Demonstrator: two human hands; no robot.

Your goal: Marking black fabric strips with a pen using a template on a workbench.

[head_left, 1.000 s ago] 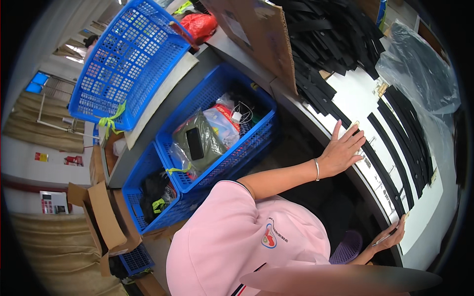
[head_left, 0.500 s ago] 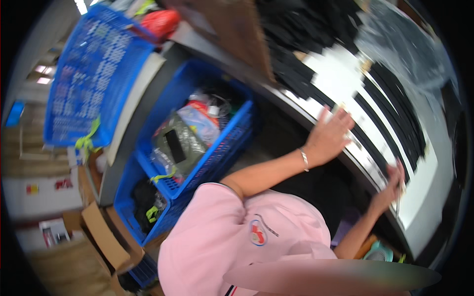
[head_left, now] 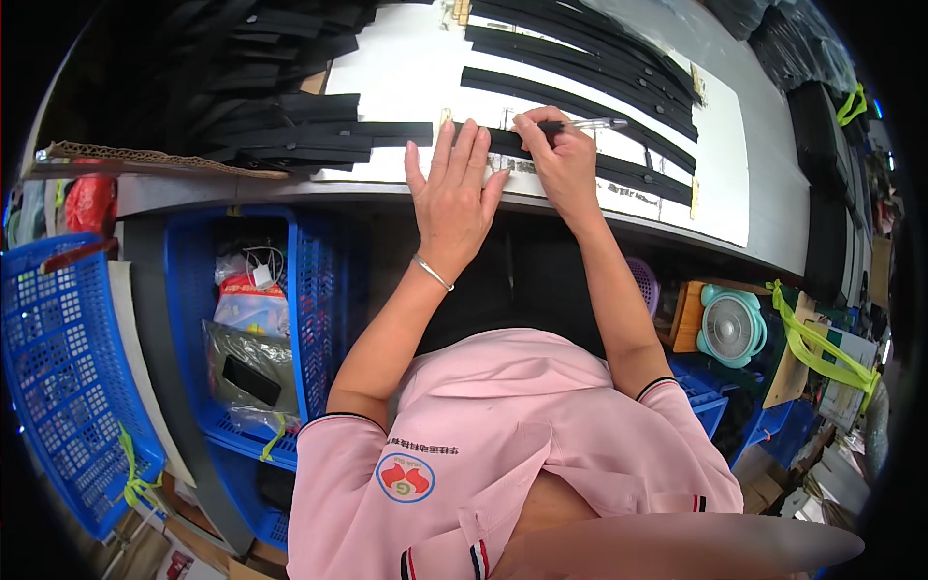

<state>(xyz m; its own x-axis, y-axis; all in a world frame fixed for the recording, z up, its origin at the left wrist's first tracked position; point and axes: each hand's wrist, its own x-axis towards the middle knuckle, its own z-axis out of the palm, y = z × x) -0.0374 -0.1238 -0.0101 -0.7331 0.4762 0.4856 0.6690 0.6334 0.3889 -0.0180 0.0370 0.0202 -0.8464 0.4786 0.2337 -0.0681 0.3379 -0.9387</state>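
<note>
A white board [head_left: 406, 82] on the table carries several long black fabric strips [head_left: 580, 97] laid side by side. My left hand [head_left: 450, 208] lies flat with its fingers stretched out, fingertips over the left part of the nearest strip [head_left: 643, 176]. Close on its right, my right hand [head_left: 568, 169] is closed round a clear-bodied pen [head_left: 597, 124]. The pen's tip is hidden by my fingers, which rest at that same strip. Dark marks and lines show on the board around the strips.
Many black strips [head_left: 261, 82] are heaped at the far left, behind a cardboard edge [head_left: 164, 153]. Blue baskets [head_left: 307, 319] stand below the table on the left, one holding bags and a phone [head_left: 251, 380]. A small turquoise fan [head_left: 732, 327] sits at the right.
The view has swung round and steadied, so the board now lies straight ahead. My hands have come close together on the nearest strip; earlier they were farther apart along the board's edge.
</note>
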